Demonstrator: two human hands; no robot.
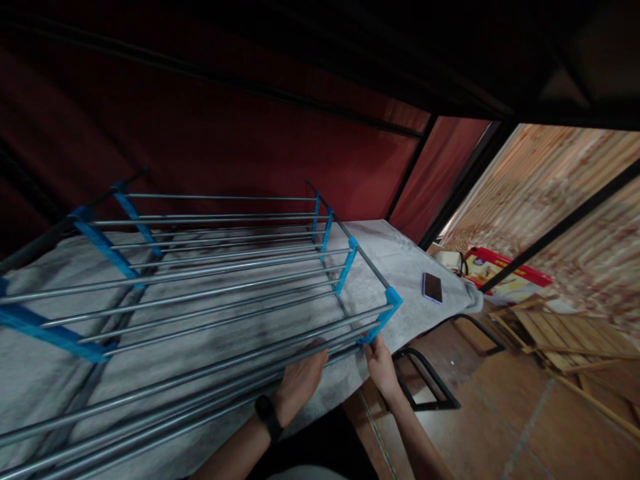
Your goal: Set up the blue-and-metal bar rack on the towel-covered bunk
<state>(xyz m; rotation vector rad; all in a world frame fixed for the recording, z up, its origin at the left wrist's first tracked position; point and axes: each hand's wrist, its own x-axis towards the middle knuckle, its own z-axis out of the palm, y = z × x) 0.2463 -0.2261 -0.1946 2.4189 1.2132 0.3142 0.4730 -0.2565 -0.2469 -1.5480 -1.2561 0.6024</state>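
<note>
While the right hand (381, 368) pinches the blue connector (387, 316) at the rack's (225, 291) near-right end, the left curls half-open by the tubes (200, 375); can't tell if it grips. Rack's along the bench's (400, 257) near edge. I'd keep connector square, tubes parallel. Red box (510, 273) beyond right edge: contents not visible.

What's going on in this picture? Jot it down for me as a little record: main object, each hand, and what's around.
Main object: rack of metal rods with blue brackets, on a pale cloth
Left hand: at the front rods; exact grip hidden
Left wrist: dark band
Right hand: at the lower end of the near right blue bracket; fingers partly hidden
Right of rack: phone, lying on the cloth
Behind rack: dark red backdrop
Far right: wooden slatted piece
</note>
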